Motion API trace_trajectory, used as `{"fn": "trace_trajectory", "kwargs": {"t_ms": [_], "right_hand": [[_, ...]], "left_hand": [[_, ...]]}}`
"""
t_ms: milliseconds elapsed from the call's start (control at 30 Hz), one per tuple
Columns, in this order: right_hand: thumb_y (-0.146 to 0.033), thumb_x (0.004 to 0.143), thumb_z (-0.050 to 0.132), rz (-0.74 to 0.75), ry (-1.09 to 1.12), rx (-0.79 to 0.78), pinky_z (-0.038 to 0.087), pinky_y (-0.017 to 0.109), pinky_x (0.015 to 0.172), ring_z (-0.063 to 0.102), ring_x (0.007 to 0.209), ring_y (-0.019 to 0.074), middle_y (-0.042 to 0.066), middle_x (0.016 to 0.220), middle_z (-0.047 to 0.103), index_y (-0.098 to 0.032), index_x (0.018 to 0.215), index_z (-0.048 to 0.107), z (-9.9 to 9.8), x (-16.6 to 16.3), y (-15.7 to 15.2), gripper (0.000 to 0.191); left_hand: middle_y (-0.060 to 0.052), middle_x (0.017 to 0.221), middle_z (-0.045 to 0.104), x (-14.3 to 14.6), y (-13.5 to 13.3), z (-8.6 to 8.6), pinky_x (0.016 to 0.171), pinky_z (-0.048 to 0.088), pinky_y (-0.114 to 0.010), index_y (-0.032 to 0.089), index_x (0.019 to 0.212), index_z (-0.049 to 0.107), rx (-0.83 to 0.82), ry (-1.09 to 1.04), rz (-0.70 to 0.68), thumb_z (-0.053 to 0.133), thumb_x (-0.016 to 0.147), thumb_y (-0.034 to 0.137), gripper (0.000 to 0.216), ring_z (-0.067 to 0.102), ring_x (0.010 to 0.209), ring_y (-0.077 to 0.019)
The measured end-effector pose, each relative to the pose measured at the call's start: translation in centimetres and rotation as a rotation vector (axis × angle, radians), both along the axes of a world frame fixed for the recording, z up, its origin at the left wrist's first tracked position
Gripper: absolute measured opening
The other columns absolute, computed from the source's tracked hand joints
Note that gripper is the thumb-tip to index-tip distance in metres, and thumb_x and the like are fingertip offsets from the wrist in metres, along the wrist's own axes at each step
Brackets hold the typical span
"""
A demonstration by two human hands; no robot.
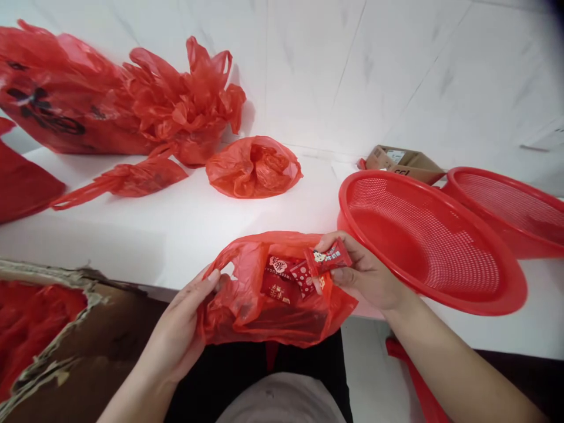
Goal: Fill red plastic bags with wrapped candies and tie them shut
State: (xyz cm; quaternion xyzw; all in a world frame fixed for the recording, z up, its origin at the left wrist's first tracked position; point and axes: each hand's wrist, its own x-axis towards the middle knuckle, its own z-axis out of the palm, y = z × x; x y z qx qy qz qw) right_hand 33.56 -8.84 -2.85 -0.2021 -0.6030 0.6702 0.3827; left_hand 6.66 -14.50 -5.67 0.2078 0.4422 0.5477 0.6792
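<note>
Over the table's front edge, a thin red plastic bag [247,320] hangs with its mouth spread wide. My left hand [187,320] grips the bag's left side, thumb over the rim. At the right side of the mouth, my right hand [365,273] pinches a small red wrapped candy [329,257] between thumb and fingers. Inside the bag lie several red packets with pale printing, among them a dark red packet [279,288] and a dotted packet [304,277]. The lower fingers of both hands are partly hidden.
Two red mesh baskets [374,229] stand on the white table [176,235] at the right, before a small cardboard box [408,161]. A crumpled red bag [253,170] sits behind my hands. Stuffed red bags [74,100] line the wall. An open carton [88,329] stands at lower left.
</note>
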Motion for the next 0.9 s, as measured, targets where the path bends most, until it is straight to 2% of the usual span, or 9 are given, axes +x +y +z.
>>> {"fn": "trace_trajectory", "kwargs": {"t_ms": [133,267,367,567,767,900], "right_hand": [[-0.02,0.091,0.062,-0.005,0.024,0.002,0.049,0.017,0.082,0.062,0.091,0.005,-0.003,0.102,0.064,-0.031,0.112,0.06,-0.3,-0.2,0.2,0.024],[-0.019,0.089,0.064,-0.03,0.042,0.006,0.051,0.02,0.081,0.062,0.089,0.0066,-0.002,0.101,0.063,-0.029,0.111,0.061,-0.8,-0.3,0.3,0.024],[-0.022,0.087,0.067,-0.049,0.024,0.012,0.053,0.022,0.077,0.062,0.086,0.0087,-0.001,0.1,0.063,-0.027,0.111,0.061,-1.2,-0.4,0.3,0.025],[-0.019,0.089,0.063,-0.032,0.041,0.03,0.051,0.022,0.08,0.061,0.087,0.008,-0.001,0.098,0.064,-0.03,0.112,0.061,-1.3,-0.4,0.3,0.025],[-0.021,0.089,0.065,-0.055,0.044,0.035,0.047,0.017,0.076,0.057,0.083,0.0055,-0.003,0.096,0.061,-0.031,0.109,0.063,-1.5,-0.5,0.1,0.023],[-0.029,0.086,0.068,-0.104,-0.013,0.037,0.049,0.02,0.073,0.056,0.08,0.0084,-0.001,0.094,0.06,-0.029,0.106,0.064,-1.7,-0.4,0.0,0.021]], "left_hand": [[-0.001,0.065,0.058,-0.1,0.1,0.0,0.055,0.051,-0.021,0.016,0.082,0.072,-0.013,0.018,-0.008,0.076,0.075,0.033,0.019,0.055,0.058,-0.0125],[0.0,0.063,0.055,0.0,0.1,0.3,0.053,0.05,-0.02,0.015,0.067,0.065,-0.006,0.029,-0.027,0.075,0.075,0.034,0.023,0.053,0.056,-0.0111],[0.0,0.062,0.054,0.1,0.1,0.5,0.052,0.049,-0.019,0.014,0.064,0.063,-0.008,0.034,-0.024,0.075,0.075,0.034,0.025,0.052,0.055,-0.0103],[0.0,0.062,0.055,0.2,0.1,0.4,0.052,0.05,-0.02,0.016,0.084,0.072,-0.016,0.023,-0.016,0.075,0.075,0.032,0.019,0.054,0.056,-0.0118],[-0.003,0.072,0.063,0.3,0.0,0.5,0.06,0.056,-0.025,0.015,0.085,0.072,-0.063,0.036,0.005,0.076,0.074,0.034,0.023,0.061,0.064,-0.0154],[-0.002,0.073,0.063,0.4,0.0,0.7,0.061,0.056,-0.024,0.015,0.086,0.071,-0.081,0.036,0.021,0.077,0.072,0.033,0.023,0.061,0.064,-0.0149]]}}
